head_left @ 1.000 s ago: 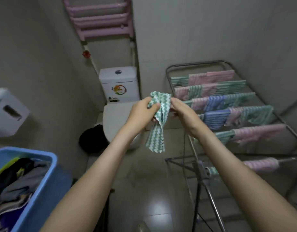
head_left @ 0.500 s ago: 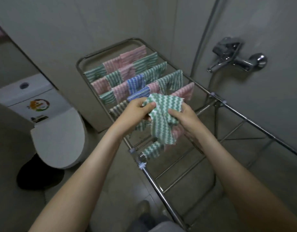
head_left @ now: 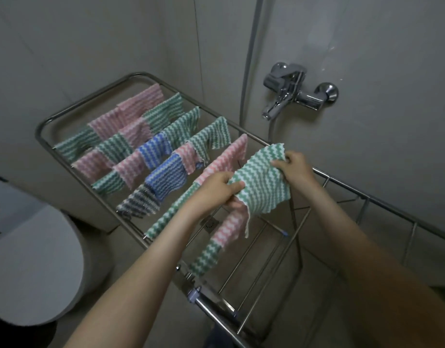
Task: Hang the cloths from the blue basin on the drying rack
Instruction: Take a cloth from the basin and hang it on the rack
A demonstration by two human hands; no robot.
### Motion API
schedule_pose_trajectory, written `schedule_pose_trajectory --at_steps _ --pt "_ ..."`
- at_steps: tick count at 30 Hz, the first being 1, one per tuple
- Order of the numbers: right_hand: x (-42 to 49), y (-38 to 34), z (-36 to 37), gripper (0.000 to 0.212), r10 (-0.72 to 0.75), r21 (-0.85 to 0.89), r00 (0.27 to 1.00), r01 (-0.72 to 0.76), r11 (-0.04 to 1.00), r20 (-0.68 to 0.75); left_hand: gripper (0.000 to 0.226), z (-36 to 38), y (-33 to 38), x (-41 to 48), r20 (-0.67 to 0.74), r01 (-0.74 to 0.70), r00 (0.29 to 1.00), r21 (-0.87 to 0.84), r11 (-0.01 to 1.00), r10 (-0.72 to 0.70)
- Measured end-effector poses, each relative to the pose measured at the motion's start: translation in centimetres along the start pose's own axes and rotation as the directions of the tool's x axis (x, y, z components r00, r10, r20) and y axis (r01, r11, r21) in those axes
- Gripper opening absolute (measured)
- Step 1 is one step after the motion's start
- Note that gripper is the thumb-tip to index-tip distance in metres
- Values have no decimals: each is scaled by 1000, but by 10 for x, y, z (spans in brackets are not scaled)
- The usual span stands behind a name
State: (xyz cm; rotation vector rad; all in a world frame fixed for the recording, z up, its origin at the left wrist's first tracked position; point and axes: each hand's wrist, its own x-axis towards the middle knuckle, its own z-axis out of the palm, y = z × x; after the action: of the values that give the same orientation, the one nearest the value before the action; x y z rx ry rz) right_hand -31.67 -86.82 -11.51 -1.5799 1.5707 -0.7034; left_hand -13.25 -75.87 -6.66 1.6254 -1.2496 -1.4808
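Note:
A green-and-white zigzag cloth point(head_left: 263, 183) is spread between my two hands above the metal drying rack point(head_left: 96, 100). My left hand point(head_left: 216, 190) grips its near left edge. My right hand point(head_left: 294, 165) pinches its far right corner by the rack's right rail. Several pink, green and blue striped cloths point(head_left: 153, 151) hang over the rack's far bars. A pink-and-green one point(head_left: 225, 232) hangs just under the held cloth. The blue basin is out of view.
A white toilet point(head_left: 33, 270) stands at the lower left. A chrome shower tap point(head_left: 295, 92) with a hose juts from the right wall above the rack. The rack's near bars point(head_left: 261, 267) are bare. A floor drain point(head_left: 209, 225) shows beneath the rack.
My view has swung right from the basin and toilet to the rack. Both hands have moved apart and opened the bunched cloth flat, carrying it over the rack's right side.

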Motion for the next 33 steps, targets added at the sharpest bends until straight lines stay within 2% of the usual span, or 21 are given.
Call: schedule_pose_trajectory --at_steps 1,4,9,15,18,20,23,25,27,29,30,33 --pt "7 3 2 6 10 -24 1000 -10 1000 -1 13 -1 -3 9 8 17 1000 6 1000 -17" --pt "22 12 9 17 17 -135 1000 -14 991 20 25 -2 -13 30 -10 92 996 29 995 -91" --pt "37 24 24 17 29 -183 999 -22 983 39 9 -5 -34 60 -12 181 984 73 981 -180" --pt "49 42 40 18 -31 -276 995 55 960 90 15 -11 -60 82 -64 237 971 303 923 -228" --pt "53 52 43 19 -21 -344 995 54 938 100 27 -10 -71 90 -90 203 979 565 799 -185" --pt "53 55 46 22 -46 -413 995 76 908 83 39 -6 -74 94 -130 201 980 657 726 -154" --pt "48 52 54 30 -199 -525 977 208 825 74 51 5 -69 97 -121 155 988 637 755 -101" --pt "43 42 57 37 -277 -579 943 334 744 187 47 14 -61 99 -15 94 994 610 787 -107" --pt "36 41 58 36 -343 -654 875 484 581 343 41 21 -56 100 111 36 983 657 753 -144" --pt "30 42 61 35 -301 -702 862 507 501 408 30 24 -53 99 160 8 973 698 716 -167" --pt "29 42 61 36 -250 -708 867 496 502 430 26 26 -54 99 160 17 971 701 712 -180" --pt "30 47 65 39 -243 -712 825 563 420 509 26 26 -57 97 140 40 972 689 724 -187"
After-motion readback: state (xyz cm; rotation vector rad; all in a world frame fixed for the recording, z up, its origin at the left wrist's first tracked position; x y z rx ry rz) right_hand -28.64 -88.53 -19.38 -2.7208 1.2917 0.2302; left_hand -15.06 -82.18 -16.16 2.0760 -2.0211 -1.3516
